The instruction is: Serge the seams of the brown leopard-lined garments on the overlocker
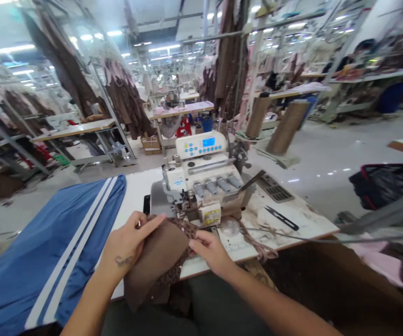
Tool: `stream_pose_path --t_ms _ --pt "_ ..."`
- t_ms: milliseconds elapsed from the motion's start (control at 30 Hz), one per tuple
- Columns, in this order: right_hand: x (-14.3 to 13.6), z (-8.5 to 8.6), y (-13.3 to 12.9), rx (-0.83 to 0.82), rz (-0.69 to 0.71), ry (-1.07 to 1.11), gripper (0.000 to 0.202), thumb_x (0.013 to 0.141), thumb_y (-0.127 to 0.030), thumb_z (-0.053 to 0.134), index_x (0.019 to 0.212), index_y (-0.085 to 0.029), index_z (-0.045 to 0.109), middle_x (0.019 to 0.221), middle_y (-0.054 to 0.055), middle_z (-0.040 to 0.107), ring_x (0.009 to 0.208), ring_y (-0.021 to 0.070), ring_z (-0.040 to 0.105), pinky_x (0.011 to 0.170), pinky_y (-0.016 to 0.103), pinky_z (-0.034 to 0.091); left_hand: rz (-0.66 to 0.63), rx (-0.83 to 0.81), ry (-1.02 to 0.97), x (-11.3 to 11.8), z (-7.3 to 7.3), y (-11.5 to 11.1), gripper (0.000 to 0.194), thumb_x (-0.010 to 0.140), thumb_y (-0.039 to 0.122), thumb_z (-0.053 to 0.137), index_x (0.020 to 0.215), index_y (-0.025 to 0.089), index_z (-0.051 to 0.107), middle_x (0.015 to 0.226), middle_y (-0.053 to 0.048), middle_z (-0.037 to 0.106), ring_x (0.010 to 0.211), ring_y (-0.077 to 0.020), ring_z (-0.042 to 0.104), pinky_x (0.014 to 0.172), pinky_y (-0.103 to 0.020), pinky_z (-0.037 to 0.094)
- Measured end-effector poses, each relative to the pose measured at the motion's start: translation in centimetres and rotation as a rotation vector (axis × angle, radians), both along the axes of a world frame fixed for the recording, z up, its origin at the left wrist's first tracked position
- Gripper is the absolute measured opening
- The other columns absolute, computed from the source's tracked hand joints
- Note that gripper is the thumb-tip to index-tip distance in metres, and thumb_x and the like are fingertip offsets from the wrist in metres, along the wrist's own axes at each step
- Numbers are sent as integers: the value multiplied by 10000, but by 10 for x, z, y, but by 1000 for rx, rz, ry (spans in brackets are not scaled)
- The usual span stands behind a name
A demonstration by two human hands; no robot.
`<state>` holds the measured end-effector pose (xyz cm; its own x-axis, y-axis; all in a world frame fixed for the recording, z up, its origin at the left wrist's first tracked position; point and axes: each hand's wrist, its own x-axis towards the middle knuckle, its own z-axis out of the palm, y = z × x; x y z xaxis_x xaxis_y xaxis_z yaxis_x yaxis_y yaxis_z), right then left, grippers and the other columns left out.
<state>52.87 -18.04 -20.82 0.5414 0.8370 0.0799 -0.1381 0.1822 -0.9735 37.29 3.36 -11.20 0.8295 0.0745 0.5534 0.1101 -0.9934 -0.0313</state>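
Note:
A brown piece of fabric [161, 254] with a dark patterned part along its right side hangs over the table's front edge toward my lap. My left hand [131, 238] grips its upper left part, thumb stretched along the top. At the right side my right hand [209, 249] pinches the patterned edge between thumb and fingers. Just beyond the cloth stands a white overlock sewing machine [201, 175] with a lit blue display. The fabric's top edge lies close to the needle area; whether it is under the presser foot I cannot tell.
Blue cloth with two white stripes [65, 233] covers the table's left side. Black thread snips [281, 218] lie at the right, near a twisted cord [257, 242]. Large brown thread cones [285, 128] stand behind the machine. Brown garments [124, 93] hang farther back.

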Motion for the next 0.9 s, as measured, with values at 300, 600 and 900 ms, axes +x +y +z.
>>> stream_pose_path --t_ms 300,600,900 --pt "-7 -27 7 61 -254 -60 248 929 -445 739 883 -204 700 733 -10 645 622 139 621 592 241 510 245 -14 170 12 -13 -5 466 1021 196 474 1398 396 661 1183 11 682 771 -164 705 537 -306 441" --pt "-23 5 2 -236 -45 -506 150 971 -329 724 1066 -224 774 983 50 840 801 189 781 672 246 530 -10 -570 31 31 -20 -5 171 1018 428 641 1007 288 739 1412 -73 648 1363 -284 562 1182 -488 411" --pt "-57 -2 30 -406 65 -773 498 1055 -464 659 665 -163 727 666 73 764 568 157 633 547 290 275 -60 -714 6 27 -17 -13 137 1009 367 655 1123 298 688 1492 -46 640 1484 -258 491 1264 -500 348"
